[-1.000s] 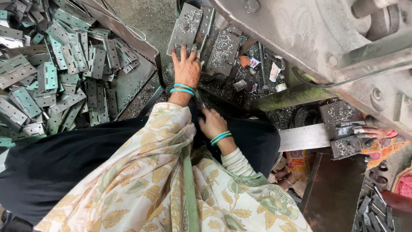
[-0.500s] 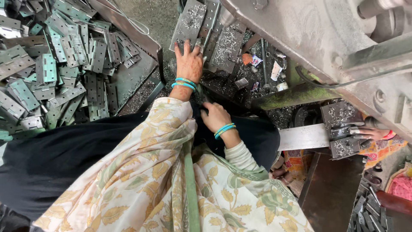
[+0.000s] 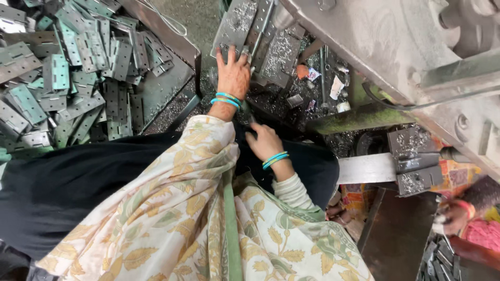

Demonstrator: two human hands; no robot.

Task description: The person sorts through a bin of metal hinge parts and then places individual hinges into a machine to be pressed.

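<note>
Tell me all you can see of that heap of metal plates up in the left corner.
The heap of metal plates fills the upper left of the view. They are flat grey-green rectangles with rows of small punched holes, like hinge leaves. They lie loose, overlapping at all angles, some face up and some tilted. The heap rests in a shallow metal tray whose bare floor shows at its right side. Neither hand touches it: the left hand lies flat on a separate plate further right.

Grey metal plates (image 3: 240,23), long, flat, punched with holes, lean tilted against the machine base, overlapping side by side. Surfaces speckled with shiny swarf. Left hand (image 3: 234,75) lies spread on the lower end of the left plate.
</note>
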